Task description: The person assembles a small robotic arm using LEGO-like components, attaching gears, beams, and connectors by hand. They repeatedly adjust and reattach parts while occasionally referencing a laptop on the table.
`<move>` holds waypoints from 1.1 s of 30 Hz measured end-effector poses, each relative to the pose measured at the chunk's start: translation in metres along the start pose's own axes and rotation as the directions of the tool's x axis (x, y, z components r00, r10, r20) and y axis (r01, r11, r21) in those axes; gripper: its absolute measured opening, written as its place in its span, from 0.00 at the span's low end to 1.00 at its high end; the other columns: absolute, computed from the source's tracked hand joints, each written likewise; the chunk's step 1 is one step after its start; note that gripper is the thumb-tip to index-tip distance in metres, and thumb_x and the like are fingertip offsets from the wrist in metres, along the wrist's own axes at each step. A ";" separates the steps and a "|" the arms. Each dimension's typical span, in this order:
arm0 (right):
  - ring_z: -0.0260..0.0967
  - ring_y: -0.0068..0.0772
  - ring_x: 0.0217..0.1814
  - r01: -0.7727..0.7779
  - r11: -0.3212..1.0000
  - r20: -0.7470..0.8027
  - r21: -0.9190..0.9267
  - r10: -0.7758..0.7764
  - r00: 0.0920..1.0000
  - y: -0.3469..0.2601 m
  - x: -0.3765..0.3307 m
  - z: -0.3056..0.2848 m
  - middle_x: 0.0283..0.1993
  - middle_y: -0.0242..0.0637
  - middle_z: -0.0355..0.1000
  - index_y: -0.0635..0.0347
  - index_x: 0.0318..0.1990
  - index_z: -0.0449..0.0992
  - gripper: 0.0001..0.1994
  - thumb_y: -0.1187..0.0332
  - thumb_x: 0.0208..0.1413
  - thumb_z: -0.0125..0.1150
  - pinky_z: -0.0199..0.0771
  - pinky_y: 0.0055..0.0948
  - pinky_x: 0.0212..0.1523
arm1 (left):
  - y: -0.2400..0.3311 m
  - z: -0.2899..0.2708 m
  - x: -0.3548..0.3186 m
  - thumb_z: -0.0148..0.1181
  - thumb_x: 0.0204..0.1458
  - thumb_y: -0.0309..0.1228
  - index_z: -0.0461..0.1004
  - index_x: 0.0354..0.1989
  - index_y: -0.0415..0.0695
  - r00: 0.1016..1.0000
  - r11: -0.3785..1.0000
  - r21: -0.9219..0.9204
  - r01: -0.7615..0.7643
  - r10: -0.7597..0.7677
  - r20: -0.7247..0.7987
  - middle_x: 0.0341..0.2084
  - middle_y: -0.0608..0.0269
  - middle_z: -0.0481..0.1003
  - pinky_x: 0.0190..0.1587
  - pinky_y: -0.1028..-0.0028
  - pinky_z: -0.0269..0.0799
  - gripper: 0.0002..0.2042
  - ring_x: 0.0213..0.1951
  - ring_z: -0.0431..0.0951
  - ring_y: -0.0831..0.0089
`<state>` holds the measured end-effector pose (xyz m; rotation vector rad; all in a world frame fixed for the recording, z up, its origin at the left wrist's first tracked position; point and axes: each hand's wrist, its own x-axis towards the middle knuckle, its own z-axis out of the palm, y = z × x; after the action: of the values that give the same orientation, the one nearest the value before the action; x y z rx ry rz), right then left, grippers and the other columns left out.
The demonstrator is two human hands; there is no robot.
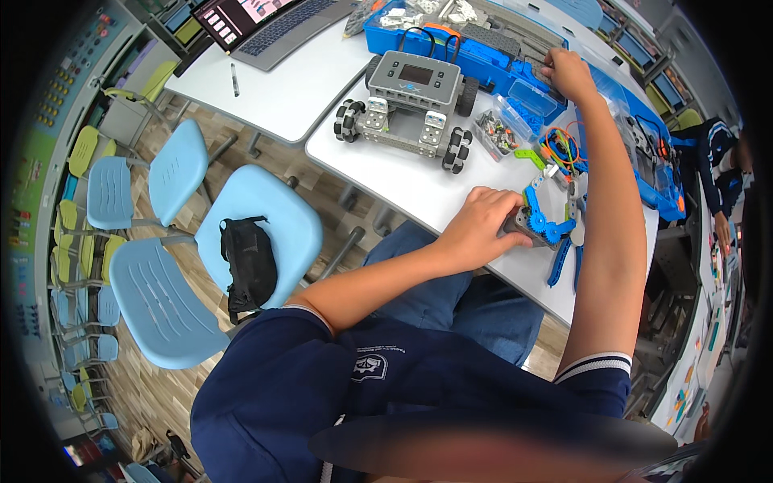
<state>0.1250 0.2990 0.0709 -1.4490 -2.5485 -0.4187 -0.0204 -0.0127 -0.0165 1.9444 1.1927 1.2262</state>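
Observation:
My left hand is closed round the grey block of a small geared assembly at the table's near edge. Blue gears and blue and green beams make up the rest of it. My right hand reaches to the right end of a blue parts bin, its fingers bent down among grey plastic beams. What those fingertips hold, if anything, is hidden. Left of the bin's front stands a grey wheeled robot base with a control box on top.
A clear box of small connectors and coloured cables lie between my hands. Another blue bin stands at the right. A laptop and a pen rest on the left table. Light-blue chairs stand left; one carries a black pouch.

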 end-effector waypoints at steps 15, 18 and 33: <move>0.78 0.43 0.34 -0.126 0.901 -0.261 0.415 0.251 0.932 -0.025 -0.033 -0.059 0.28 0.47 0.79 0.62 0.34 0.82 0.11 0.67 0.44 0.73 0.76 0.39 0.38 | -0.002 -0.001 0.005 0.76 0.40 0.38 0.74 0.42 0.41 0.999 0.998 0.043 -0.036 0.037 -0.023 0.36 0.55 0.77 0.48 0.62 0.68 0.23 0.43 0.74 0.57; 0.76 0.27 0.31 -0.173 0.658 0.071 0.733 0.180 0.981 -0.046 -0.099 -0.129 0.30 0.39 0.81 0.63 0.35 0.85 0.10 0.68 0.46 0.74 0.74 0.30 0.34 | 0.000 0.000 0.004 0.78 0.39 0.37 0.74 0.43 0.41 1.000 0.999 0.036 0.002 -0.001 -0.029 0.39 0.55 0.78 0.49 0.62 0.69 0.24 0.45 0.75 0.57; 0.68 0.17 0.25 -0.254 0.710 0.372 0.657 -0.013 0.928 -0.076 -0.216 -0.121 0.22 0.31 0.75 0.65 0.29 0.84 0.07 0.73 0.43 0.75 0.65 0.20 0.30 | 0.001 0.001 0.005 0.76 0.41 0.41 0.72 0.42 0.40 0.999 0.998 -0.043 0.050 -0.051 -0.012 0.35 0.56 0.76 0.49 0.61 0.66 0.25 0.43 0.73 0.56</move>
<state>0.1715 0.0473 0.1110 -1.4313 -2.3771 0.8363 -0.0179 -0.0084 -0.0141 1.8669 1.2048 1.2302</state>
